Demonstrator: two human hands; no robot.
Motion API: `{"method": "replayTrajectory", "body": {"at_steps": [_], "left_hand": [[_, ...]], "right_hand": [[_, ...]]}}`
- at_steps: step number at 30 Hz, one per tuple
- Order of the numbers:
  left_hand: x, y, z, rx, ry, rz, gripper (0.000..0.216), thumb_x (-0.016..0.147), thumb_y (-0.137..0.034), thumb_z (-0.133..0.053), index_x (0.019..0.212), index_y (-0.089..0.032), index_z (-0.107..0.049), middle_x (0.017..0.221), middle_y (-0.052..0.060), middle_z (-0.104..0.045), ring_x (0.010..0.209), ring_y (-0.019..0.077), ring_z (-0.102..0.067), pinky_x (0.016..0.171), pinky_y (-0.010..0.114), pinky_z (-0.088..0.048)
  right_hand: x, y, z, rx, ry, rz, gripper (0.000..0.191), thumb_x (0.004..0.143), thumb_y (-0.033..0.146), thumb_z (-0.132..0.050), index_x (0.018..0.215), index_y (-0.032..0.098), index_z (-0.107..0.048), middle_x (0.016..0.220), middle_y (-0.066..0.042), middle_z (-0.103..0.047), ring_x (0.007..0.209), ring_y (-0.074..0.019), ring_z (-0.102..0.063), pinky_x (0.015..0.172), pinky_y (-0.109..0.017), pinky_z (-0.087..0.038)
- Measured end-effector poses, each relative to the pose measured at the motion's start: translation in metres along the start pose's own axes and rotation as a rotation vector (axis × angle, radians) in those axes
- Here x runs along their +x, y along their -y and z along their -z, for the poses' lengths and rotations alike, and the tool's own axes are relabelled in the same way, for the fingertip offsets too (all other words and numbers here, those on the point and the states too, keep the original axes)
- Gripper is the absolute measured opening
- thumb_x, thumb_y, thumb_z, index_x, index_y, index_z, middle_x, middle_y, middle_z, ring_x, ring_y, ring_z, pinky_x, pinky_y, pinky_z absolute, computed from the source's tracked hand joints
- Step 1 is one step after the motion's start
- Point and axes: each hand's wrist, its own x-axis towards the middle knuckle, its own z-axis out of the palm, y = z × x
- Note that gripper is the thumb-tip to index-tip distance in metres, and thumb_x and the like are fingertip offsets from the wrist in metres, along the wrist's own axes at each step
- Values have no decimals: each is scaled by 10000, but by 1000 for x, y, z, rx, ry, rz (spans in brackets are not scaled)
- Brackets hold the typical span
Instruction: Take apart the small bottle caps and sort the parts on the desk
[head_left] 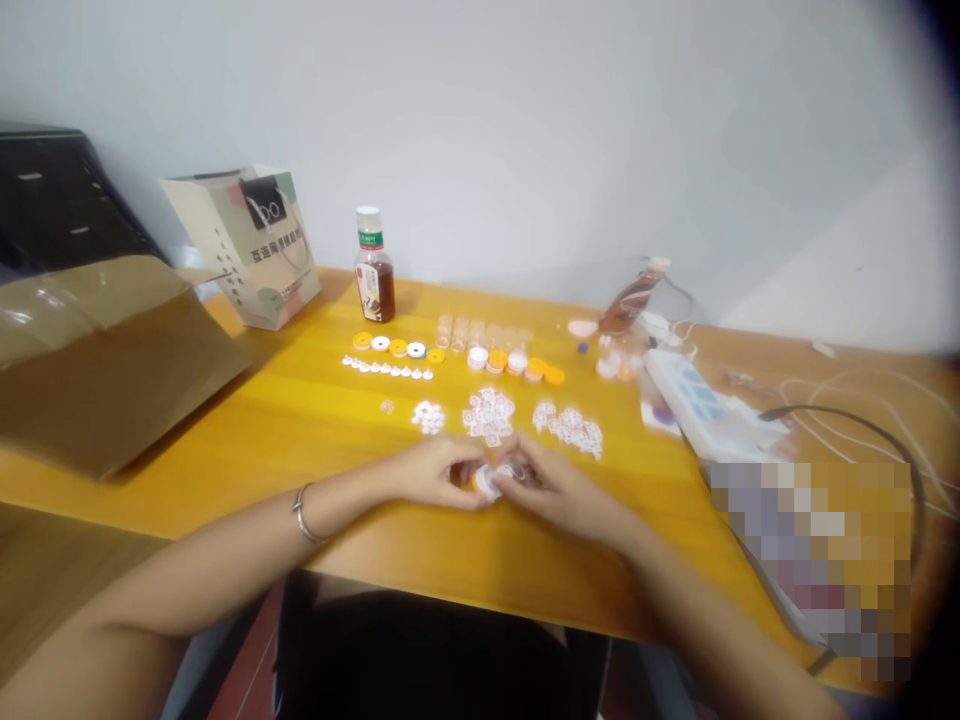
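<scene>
Over the near part of the table, my left hand point(435, 472) is closed around a small round white cap point(487, 484), with a bit of orange beside it. My right hand point(555, 488) meets it from the other side, its fingers pinched at the cap and a small white piece whose kind is blurred. Just beyond my hands lie a pile of white lacy pieces point(489, 412), a second such pile point(574, 430) and a heap of small white discs point(428, 417). Farther back are a row of orange and white rings point(398, 348) and a row of small white pieces point(386, 369).
Several clear small cups point(487, 335) stand behind orange and white caps point(497, 361). A labelled bottle point(375, 275), paper bag point(247, 250) and brown cardboard box point(112, 360) are to the left. Rightward are a tilted bottle point(632, 297), a power strip point(686, 390) and cables point(862, 420).
</scene>
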Motion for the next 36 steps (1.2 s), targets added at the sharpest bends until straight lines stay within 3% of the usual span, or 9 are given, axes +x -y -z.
{"method": "replayTrajectory", "body": {"at_steps": [3, 8, 11, 14, 19, 23, 26, 32, 36], "left_hand": [[0, 0, 1, -2, 2, -5, 208, 728, -354, -582, 774, -152, -565, 702, 13, -566, 612, 99, -491, 560, 220, -381], [-1, 3, 3, -28, 56, -9, 192, 716, -340, -594, 753, -153, -574, 679, 11, -551, 594, 95, -477, 546, 218, -373], [-2, 1, 4, -59, 100, -20, 200, 723, -346, -587, 797, -160, -599, 703, 18, -567, 609, 99, -491, 559, 221, -384], [-2, -1, 4, -51, 93, -44, 213, 718, -354, -594, 826, -171, -609, 740, 27, -576, 635, 109, -502, 573, 229, -389], [0, -1, 1, 12, 91, -103, 216, 715, -345, -610, 850, -176, -603, 824, 42, -577, 667, 116, -504, 587, 237, -390], [-1, -1, 2, 39, 111, -94, 249, 743, -349, -587, 915, -170, -595, 845, 53, -580, 691, 124, -513, 598, 240, -400], [-2, 0, 3, 49, 119, -96, 262, 747, -352, -587, 931, -165, -590, 861, 61, -583, 717, 130, -521, 612, 239, -406], [-3, 1, 2, 69, 112, -117, 262, 751, -366, -583, 914, -162, -590, 850, 58, -583, 705, 127, -521, 599, 236, -404], [-2, 2, 2, 71, 112, -116, 267, 750, -368, -584, 913, -157, -590, 850, 61, -582, 703, 128, -517, 592, 236, -401]], "right_hand": [[0, 3, 0, 30, -2, 65, 232, 851, 362, -469, 1028, 230, -398, 877, -19, -538, 718, -136, -502, 665, -277, -438], [-3, 2, 12, -21, 49, 57, 172, 856, 389, -456, 912, 228, -469, 741, 4, -536, 650, -133, -496, 587, -261, -415], [-7, -4, 30, -1, -170, 80, 210, 821, 410, -503, 924, 231, -463, 719, 8, -536, 633, -134, -505, 578, -267, -417], [-1, -7, 50, 20, -450, -35, 254, 815, 427, -500, 944, 226, -416, 678, 15, -543, 584, -131, -514, 522, -251, -403], [58, -8, 83, -298, -616, -131, 277, 774, 418, -550, 919, 190, -488, 774, -46, -604, 673, -155, -559, 590, -261, -428], [124, -18, 101, -591, -480, -280, 286, 780, 298, -547, 1029, 156, -550, 904, -72, -633, 791, -167, -584, 664, -247, -430], [156, -25, 103, -640, -434, -330, 281, 751, 208, -553, 1019, 133, -590, 911, -86, -651, 814, -181, -594, 683, -248, -426], [170, -28, 97, -675, -365, -383, 245, 713, 189, -572, 940, 119, -632, 893, -114, -669, 791, -204, -609, 676, -263, -428], [174, -30, 93, -682, -358, -412, 305, 701, 206, -600, 991, 109, -598, 885, -121, -665, 780, -206, -610, 655, -259, -426]]}}
